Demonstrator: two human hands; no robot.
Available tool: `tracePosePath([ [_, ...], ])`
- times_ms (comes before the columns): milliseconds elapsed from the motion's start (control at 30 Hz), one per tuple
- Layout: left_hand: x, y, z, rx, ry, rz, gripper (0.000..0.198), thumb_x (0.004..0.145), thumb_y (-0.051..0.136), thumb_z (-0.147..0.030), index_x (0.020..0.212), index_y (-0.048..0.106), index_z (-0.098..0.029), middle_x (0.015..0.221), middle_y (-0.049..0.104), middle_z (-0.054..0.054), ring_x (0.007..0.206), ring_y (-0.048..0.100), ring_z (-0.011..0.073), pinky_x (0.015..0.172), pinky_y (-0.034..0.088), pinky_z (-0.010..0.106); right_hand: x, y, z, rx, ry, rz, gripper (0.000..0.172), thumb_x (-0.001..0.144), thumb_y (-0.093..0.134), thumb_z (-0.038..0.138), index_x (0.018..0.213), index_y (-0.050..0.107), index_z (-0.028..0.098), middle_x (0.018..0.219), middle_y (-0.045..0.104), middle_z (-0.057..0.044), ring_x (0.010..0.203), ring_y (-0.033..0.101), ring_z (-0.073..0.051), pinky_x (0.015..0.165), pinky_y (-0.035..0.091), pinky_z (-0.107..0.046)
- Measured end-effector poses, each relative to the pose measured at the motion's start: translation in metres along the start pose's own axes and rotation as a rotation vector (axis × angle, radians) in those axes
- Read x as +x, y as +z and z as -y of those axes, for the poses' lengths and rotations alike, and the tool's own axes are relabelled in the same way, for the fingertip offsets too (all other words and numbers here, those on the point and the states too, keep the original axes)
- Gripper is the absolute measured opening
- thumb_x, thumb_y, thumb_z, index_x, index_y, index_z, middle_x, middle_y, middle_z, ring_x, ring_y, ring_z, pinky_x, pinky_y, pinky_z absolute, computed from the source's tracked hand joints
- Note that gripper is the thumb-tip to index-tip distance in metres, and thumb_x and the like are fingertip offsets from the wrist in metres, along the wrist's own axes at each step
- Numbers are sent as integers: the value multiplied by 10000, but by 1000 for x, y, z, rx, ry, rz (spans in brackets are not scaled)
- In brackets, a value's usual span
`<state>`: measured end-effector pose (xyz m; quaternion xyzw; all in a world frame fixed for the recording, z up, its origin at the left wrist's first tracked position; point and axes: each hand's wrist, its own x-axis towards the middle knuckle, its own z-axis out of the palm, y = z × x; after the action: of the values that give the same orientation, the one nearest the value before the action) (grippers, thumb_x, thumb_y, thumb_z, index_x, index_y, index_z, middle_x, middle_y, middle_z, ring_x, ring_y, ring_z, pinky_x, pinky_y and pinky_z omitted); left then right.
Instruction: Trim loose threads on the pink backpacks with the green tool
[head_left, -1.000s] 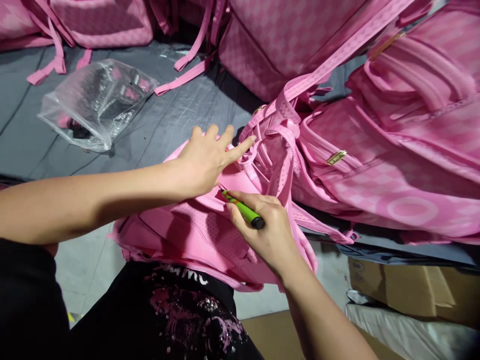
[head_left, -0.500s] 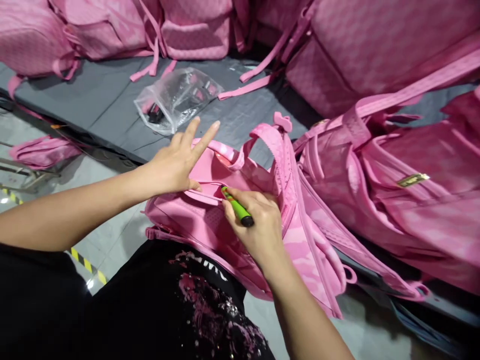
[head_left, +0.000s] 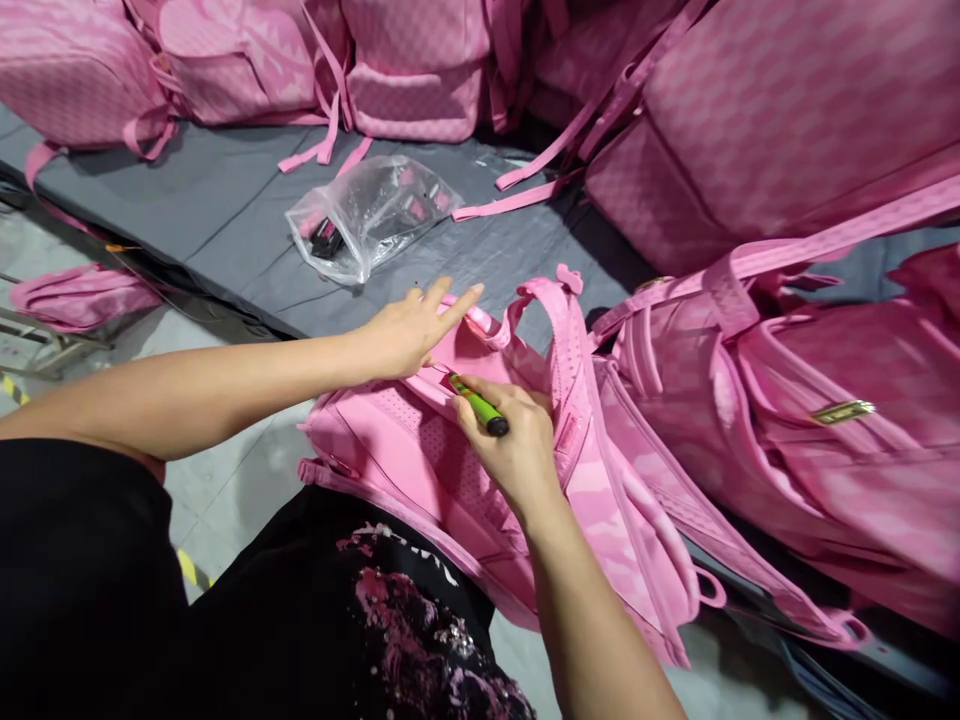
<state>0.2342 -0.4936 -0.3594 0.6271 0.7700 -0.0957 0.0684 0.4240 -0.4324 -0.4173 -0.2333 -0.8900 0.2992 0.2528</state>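
A pink backpack (head_left: 420,440) lies tilted in front of me, against my lap and the table edge, its padded back panel and straps facing up. My right hand (head_left: 517,430) is closed around a green marker-like tool (head_left: 481,408) with a black end. The tool's far end meets the edge of a pink panel near the top of the backpack; its tip is hidden. My left hand (head_left: 412,330) rests on the same edge with its fingers spread, the thumb low against the fabric.
A clear plastic bag (head_left: 375,215) with small black and pink parts lies on the grey-covered table (head_left: 225,200). Several pink backpacks (head_left: 416,70) stand along the back. Another pink backpack (head_left: 847,480) lies close on the right, and a pink bundle (head_left: 86,297) is at the lower left.
My left hand has shifted right along the panel edge, nearer the right hand. The tool stays at the edge in my right hand. The whole view has shifted slightly.
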Motion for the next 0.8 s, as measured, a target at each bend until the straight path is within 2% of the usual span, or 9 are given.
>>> tracePosePath([
  [100, 3, -2, -2, -8, -16, 37, 1100, 848, 713, -259, 1620, -69, -233, 1664, 98, 228, 1337, 454, 405, 991, 521, 466, 4, 2, 1, 4, -21, 58, 304, 912, 636, 349, 1134, 771, 191, 977, 778, -104, 875, 723, -253, 844, 578, -415],
  [233, 7, -5, -6, -13, -44, 83, 1310, 737, 844, -321, 1607, -134, -264, 1673, 0, 242, 1351, 423, 451, 987, 519, 493, 2, 8, 1, 12, -31, 14, 316, 926, 619, 341, 1171, 755, 194, 1008, 760, -109, 907, 708, -253, 841, 578, -416],
  [367, 7, -2, -5, -18, -47, 44, 1183, 807, 746, -232, 1610, -124, -242, 1644, 139, 240, 1321, 447, 410, 966, 528, 461, -1, 10, -1, 52, -15, -12, 333, 925, 623, 345, 1175, 751, 167, 1023, 750, -125, 922, 698, -255, 848, 579, -414],
  [500, 7, 1, 1, -35, 22, 61, 1042, 874, 618, -190, 1612, -116, -233, 1642, 120, 236, 1313, 450, 399, 970, 517, 467, -1, 10, -2, 85, 16, -17, 311, 913, 645, 358, 1161, 753, 204, 1028, 752, -103, 932, 696, -246, 876, 573, -418],
  [633, 10, -3, 4, -48, 36, 106, 1028, 866, 599, -131, 1615, -99, -233, 1648, 91, 236, 1334, 438, 414, 986, 501, 467, -1, 7, 0, 124, 44, -24, 301, 909, 658, 351, 1156, 750, 203, 1030, 751, -99, 947, 692, -234, 888, 568, -410],
  [800, 15, -12, 3, -64, 24, 200, 1102, 813, 628, -92, 1611, -112, -265, 1653, 76, 240, 1342, 439, 426, 976, 494, 456, 0, 3, 5, 120, 78, 10, 287, 909, 657, 330, 1151, 750, 208, 1049, 749, -96, 956, 691, -229, 902, 567, -418],
])
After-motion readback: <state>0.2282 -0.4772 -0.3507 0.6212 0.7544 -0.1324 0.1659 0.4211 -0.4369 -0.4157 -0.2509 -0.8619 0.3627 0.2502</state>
